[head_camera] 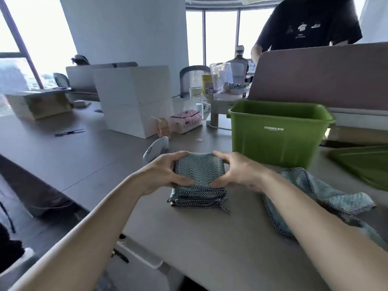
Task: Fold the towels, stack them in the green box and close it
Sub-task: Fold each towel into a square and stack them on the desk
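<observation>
A stack of folded blue-green towels [198, 195] with dark dotted edging rests on the table in front of me. The top folded towel [198, 170] is gripped on its left side by my left hand [168, 171] and on its right side by my right hand [237, 171], tilted up at the stack's far edge. Behind and to the right stands the open green box [277, 131], its inside hidden from here. The green lid [365, 164] lies flat at the far right. Unfolded towels [327, 194] lie crumpled under my right forearm.
A white device [156, 149] sits just behind my left hand. Further back are a white carton [134, 101], a pink tissue pack [185, 120] and a small juice box [163, 128]. A person in a dark shirt [308, 24] stands behind a grey divider [319, 74].
</observation>
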A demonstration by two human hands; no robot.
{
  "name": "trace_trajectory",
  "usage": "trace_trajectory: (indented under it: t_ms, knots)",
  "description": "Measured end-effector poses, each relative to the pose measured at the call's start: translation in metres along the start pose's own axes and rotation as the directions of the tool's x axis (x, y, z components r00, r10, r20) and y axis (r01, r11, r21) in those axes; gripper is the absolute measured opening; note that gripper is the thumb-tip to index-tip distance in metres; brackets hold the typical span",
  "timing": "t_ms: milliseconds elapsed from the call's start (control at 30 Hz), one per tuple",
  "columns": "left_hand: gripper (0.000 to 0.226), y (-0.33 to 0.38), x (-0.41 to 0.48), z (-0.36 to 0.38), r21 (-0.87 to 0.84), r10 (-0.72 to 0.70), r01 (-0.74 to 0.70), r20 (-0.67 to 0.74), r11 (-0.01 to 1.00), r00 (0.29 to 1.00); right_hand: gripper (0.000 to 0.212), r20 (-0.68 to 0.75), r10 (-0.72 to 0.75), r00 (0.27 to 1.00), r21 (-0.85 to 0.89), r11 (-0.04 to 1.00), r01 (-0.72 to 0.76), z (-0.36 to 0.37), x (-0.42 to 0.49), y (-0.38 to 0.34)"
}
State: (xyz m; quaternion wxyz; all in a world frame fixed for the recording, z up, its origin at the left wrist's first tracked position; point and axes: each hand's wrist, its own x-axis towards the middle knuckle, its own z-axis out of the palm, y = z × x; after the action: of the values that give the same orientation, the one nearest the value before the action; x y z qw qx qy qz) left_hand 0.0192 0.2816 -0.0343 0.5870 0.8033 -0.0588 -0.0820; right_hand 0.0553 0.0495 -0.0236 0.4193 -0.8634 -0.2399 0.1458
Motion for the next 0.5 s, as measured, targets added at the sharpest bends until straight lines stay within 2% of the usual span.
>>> trace_trajectory:
  t_ms: [100, 200, 267, 300, 333, 400, 500]
  knots:
    - [0.095, -0.011, 0.002, -0.007, 0.103, -0.045, 0.045, -0.002, 0.994, 0.999, 0.109, 0.019, 0.020, 1.000, -0.005, 1.000, -0.020, 0.011, 0.006, 0.004]
    - [0.102, -0.012, 0.000, -0.010, 0.304, -0.082, 0.081, -0.011, 0.949, 0.997, 0.101, 0.037, 0.056, 0.998, -0.036, 0.998, -0.054, 0.014, 0.010, 0.006]
    - [0.104, -0.013, 0.000, -0.012, 0.410, -0.094, 0.096, -0.023, 0.907, 0.995, 0.087, 0.044, 0.069, 0.997, -0.156, 0.986, -0.062, 0.011, 0.008, 0.004]
    - [0.106, -0.014, 0.000, -0.014, 0.443, -0.089, 0.095, -0.034, 0.892, 0.995, 0.087, 0.036, 0.071, 0.997, -0.222, 0.973, -0.061, 0.009, 0.006, 0.003]
    - [0.104, -0.014, 0.000, -0.014, 0.462, -0.076, 0.089, -0.047, 0.882, 0.996, 0.093, 0.011, 0.063, 0.998, -0.265, 0.962, -0.058, 0.006, 0.004, 0.003]
    - [0.085, -0.015, 0.000, -0.011, 0.481, -0.013, 0.047, -0.075, 0.875, 0.997, 0.099, -0.044, 0.017, 0.999, -0.273, 0.962, -0.028, 0.004, 0.002, 0.003]
    - [0.062, -0.022, 0.004, -0.001, 0.532, 0.060, -0.007, -0.081, 0.847, 0.995, 0.081, -0.100, -0.131, 0.986, -0.251, 0.962, 0.102, 0.011, 0.003, 0.001]
